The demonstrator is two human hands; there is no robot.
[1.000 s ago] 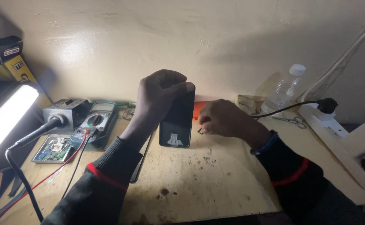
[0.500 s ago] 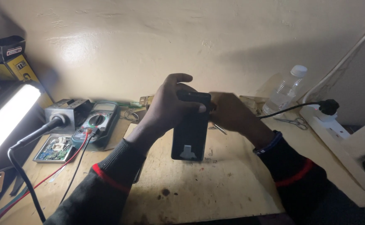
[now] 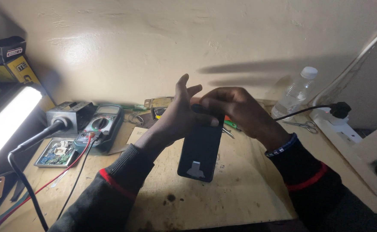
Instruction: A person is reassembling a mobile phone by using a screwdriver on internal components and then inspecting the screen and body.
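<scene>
Black phone (image 3: pixel 200 148) is what we are holding above the wooden bench (image 3: pixel 240 189), its top end up between both hands and its bottom end hanging free over the wood. Our left hand (image 3: pixel 177 116) presses the thumb across the upper part of the phone, the other fingers spread open and lifted off it. Our right hand (image 3: pixel 236 107) is curled down over the phone's top edge, fingers pressed together on it; whether they pinch a small part or tool there, we cannot tell. Left of the phone sit the green multimeter (image 3: pixel 100 124), red lead (image 3: pixel 55 178) and a bare circuit board (image 3: pixel 59 152); right of the phone are scissors (image 3: pixel 302 125), a clear bottle (image 3: pixel 294 92) and a white power strip (image 3: pixel 347 137). Risk as we judge it: only the top is gripped and the left fingers are off, so the phone could slip or pivot and drop to the bench if the thumb pressure eases.
</scene>
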